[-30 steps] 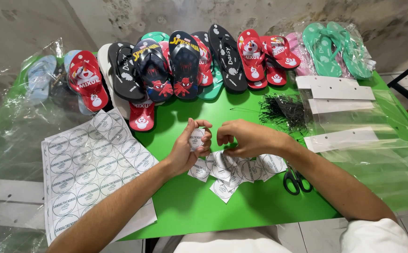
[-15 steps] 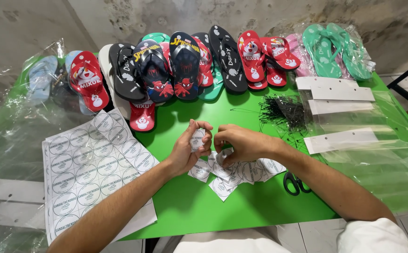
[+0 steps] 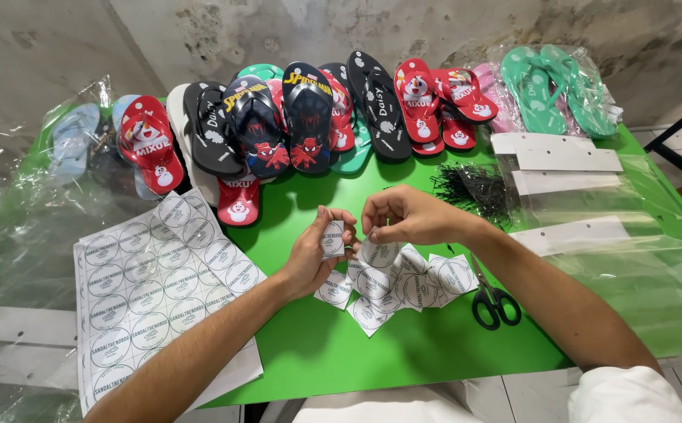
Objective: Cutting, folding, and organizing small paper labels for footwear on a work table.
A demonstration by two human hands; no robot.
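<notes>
**Two hands on a small round sticker above a green table**

At the far left, clear plastic bags (image 3: 12,235) lie crumpled over the table edge, with white card strips (image 3: 24,325) under them. Next comes a stack of white sticker sheets (image 3: 157,294), printed with rows of round labels, lying flat on the green table (image 3: 341,352).

Along the back edge stands a row of flip-flops (image 3: 310,117): pale blue, red, black, dark blue with red figures, then more red, pink and teal pairs toward the right.

In the middle, the left hand (image 3: 313,254) is closed on a cut sticker piece (image 3: 331,237), pinched between thumb and fingertips and held upright above the table. The piece is small and white, with a round grey-ringed label on square-cut backing. The right hand (image 3: 407,215) is curled just beside it, fingertips bent down toward the piece; whether it touches or pinches the paper cannot be told. The two hands are close together, almost meeting.

Below them lies a loose pile of cut stickers (image 3: 400,282), overlapping squares with the same round print. Just right of the pile, black-handled scissors (image 3: 491,298) lie on the table beside the right forearm. Behind these sits a heap of thin black plastic ties (image 3: 474,188). At the far right, clear bags with white card headers (image 3: 564,164) are stacked.
</notes>
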